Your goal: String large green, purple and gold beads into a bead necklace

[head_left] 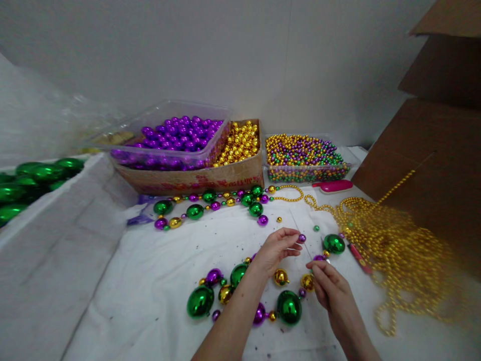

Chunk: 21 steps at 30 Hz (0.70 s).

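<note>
My left hand (276, 249) is closed in a pinch on a small purple bead (301, 238) above the white cloth. My right hand (328, 283) is closed too, its fingertips pinched on something thin next to a purple bead (319, 257); I cannot make out what it holds. Between and below the hands lies a partly strung necklace of green, gold and purple beads (259, 296), with a large green bead (334, 243) just beyond my right hand. A finished bead string (210, 203) lies farther back on the cloth.
At the back stand a clear tub of purple beads (176, 133), a cardboard box of gold beads (240, 140) and a tray of small mixed beads (304, 155). A pile of gold bead chain (391, 245) lies right, beside a red tool (359, 258). A pink tool (333, 186), green beads (33, 178) and cardboard (432, 150) surround.
</note>
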Tool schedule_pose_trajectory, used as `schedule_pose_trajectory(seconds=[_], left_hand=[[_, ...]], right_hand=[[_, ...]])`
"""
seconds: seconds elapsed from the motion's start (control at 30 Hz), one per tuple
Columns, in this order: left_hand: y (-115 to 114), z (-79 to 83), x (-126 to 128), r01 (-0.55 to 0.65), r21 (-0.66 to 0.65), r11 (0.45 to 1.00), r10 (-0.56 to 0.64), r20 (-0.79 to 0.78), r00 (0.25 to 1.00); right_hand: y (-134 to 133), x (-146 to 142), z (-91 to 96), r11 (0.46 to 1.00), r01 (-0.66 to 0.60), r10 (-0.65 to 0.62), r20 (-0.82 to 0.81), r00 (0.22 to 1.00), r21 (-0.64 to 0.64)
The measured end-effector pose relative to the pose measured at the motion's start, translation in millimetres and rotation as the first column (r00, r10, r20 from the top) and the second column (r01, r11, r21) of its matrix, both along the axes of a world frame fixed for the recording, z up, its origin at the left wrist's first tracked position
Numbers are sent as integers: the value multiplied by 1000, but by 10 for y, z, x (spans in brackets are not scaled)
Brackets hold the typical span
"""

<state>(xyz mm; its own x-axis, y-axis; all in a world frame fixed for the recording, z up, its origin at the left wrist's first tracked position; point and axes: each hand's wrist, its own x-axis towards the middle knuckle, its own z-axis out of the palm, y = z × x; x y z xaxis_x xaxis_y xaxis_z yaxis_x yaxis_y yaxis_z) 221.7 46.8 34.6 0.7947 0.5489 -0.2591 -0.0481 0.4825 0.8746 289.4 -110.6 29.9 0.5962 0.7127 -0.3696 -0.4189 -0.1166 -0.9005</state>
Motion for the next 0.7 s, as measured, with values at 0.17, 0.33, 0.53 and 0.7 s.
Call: schedule_pose_trajectory(seconds=[0.17, 0.33, 0.53, 0.7], left_hand=[[364, -19, -105, -109, 495, 862, 283, -292, 914], [565, -89, -92, -86, 721, 687, 472, -353, 808], [501, -158, -66, 43, 749, 661, 437, -431, 789], [532, -91, -150, 3, 660, 751, 357, -410, 840]], right_hand=[[-75, 21, -88, 999, 53, -52, -82, 995, 8], [-129, -34, -142, 999, 34, -33, -86, 996, 9], [-130, -63, -82, 1000, 0, 0, -55, 999, 11], [-158, -70, -51, 1000, -16, 16, -46, 999, -4]])
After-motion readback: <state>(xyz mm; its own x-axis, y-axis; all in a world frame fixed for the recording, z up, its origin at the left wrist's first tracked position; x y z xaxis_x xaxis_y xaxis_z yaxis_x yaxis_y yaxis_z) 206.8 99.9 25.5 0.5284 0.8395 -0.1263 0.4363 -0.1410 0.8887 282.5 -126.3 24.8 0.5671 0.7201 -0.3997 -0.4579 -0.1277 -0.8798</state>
